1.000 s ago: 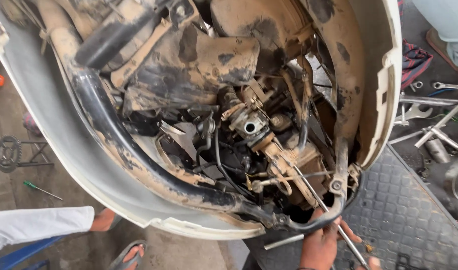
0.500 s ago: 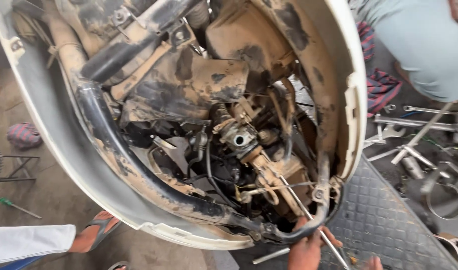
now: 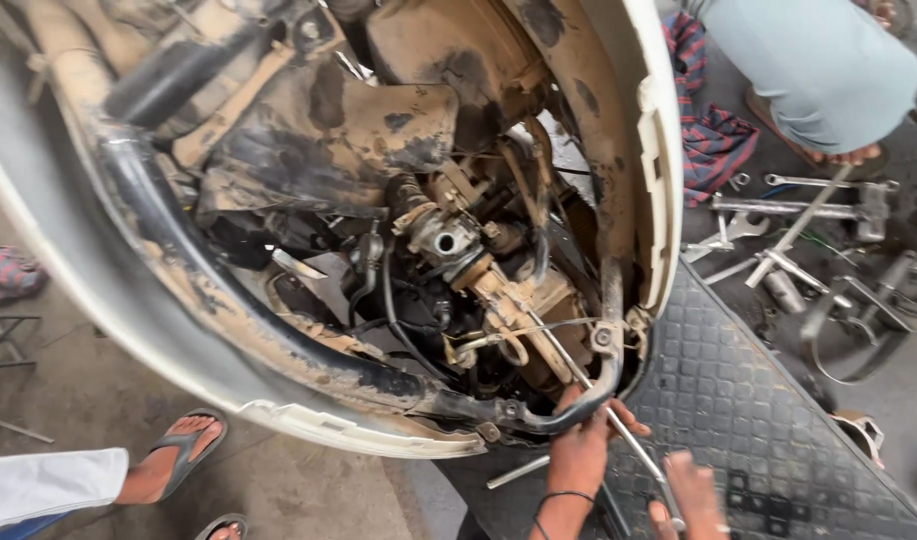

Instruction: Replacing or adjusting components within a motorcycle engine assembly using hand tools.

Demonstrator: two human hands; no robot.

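A mud-caked scooter lies tipped with its underside (image 3: 379,170) facing me, inside a white body shell (image 3: 129,330). The engine and carburettor (image 3: 447,240) sit at the middle. My left hand (image 3: 581,445), with a black band on its wrist, grips the black frame tube (image 3: 569,412) at the lower edge. My right hand (image 3: 694,492), blurred, holds the lower end of a long thin metal tool (image 3: 619,425). The tool's shaft runs up and to the left into the engine parts near a bracket (image 3: 604,337).
Several wrenches and metal tools (image 3: 789,215) lie on the floor at right, beside a dark chequered metal plate (image 3: 749,400). Another person's leg in pale trousers (image 3: 819,70) stands at top right. A sandalled foot (image 3: 174,455) and white garment (image 3: 39,485) are at bottom left.
The view has shifted left and down over the scooter. My hands have come further into view at the bottom, and my right hand has moved along the long tool.
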